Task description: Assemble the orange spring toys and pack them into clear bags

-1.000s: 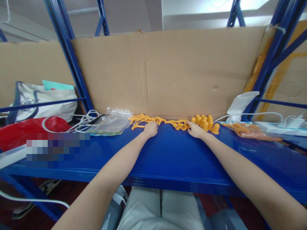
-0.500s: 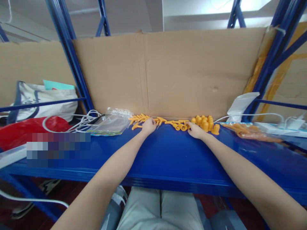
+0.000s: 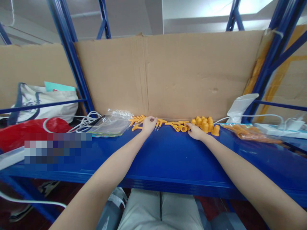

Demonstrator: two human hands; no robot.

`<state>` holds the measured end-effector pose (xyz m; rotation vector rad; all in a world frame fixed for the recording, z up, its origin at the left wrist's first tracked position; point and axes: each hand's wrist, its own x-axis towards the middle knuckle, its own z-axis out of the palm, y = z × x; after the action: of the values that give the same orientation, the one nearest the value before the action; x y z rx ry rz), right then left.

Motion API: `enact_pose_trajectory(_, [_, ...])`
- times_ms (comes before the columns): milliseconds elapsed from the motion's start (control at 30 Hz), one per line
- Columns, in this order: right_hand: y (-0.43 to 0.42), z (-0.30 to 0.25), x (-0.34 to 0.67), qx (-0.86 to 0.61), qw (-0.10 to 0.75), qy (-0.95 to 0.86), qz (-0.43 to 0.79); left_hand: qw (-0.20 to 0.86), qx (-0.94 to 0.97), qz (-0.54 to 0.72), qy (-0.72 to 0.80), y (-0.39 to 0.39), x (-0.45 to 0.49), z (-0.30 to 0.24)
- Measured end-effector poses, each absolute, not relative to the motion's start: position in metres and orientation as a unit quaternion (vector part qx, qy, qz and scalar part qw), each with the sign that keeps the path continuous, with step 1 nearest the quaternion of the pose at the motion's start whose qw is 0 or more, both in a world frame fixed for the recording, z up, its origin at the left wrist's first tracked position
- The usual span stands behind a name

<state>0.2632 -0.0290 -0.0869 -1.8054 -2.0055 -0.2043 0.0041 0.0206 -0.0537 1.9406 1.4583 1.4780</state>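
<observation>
Both my arms reach across a blue metal shelf (image 3: 168,159) to its far edge. My left hand (image 3: 148,124) rests with curled fingers on a heap of orange Y-shaped plastic pieces (image 3: 136,122); whether it grips one I cannot make out. My right hand (image 3: 194,131) lies closed on the shelf, its fingertips against orange ring-shaped pieces (image 3: 180,127). A cluster of orange bell-shaped caps (image 3: 205,123) stands just right of that hand.
A tall cardboard sheet (image 3: 192,73) backs the shelf. Clear plastic bags (image 3: 110,123) and white cables (image 3: 83,120) lie left of the pieces, with a red bag (image 3: 26,131) and a white tote (image 3: 45,100) beyond. A bag of orange parts (image 3: 250,132) and a white charger (image 3: 295,123) lie right.
My left hand has slid forward onto the Y-shaped pieces at the back. My right hand has stayed by the rings.
</observation>
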Motion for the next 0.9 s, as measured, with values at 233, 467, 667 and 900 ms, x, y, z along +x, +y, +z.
enact_pose_trajectory(233, [-0.029, -0.086, 0.262, -0.657, 0.213, -0.721, -0.064, 0.158, 0.794, 0.373, 0.454, 0.002, 0.019, -0.057])
enact_pose_trajectory(467, [-0.029, -0.086, 0.263, -0.652, 0.220, -0.723, -0.064, -0.037, 0.847, 0.203, 0.489, 0.003, 0.004, -0.060])
enact_pose_trajectory(667, [-0.032, -0.083, 0.261, -0.657, 0.204, -0.723, -0.060, -0.034, 0.833, 0.088, 0.545, 0.002, -0.002, -0.062])
enact_pose_trajectory(900, [-0.040, -0.070, 0.259, -0.672, 0.212, -0.700, -0.115, -0.075, 0.816, 0.093, 0.566, 0.004, -0.006, -0.058])
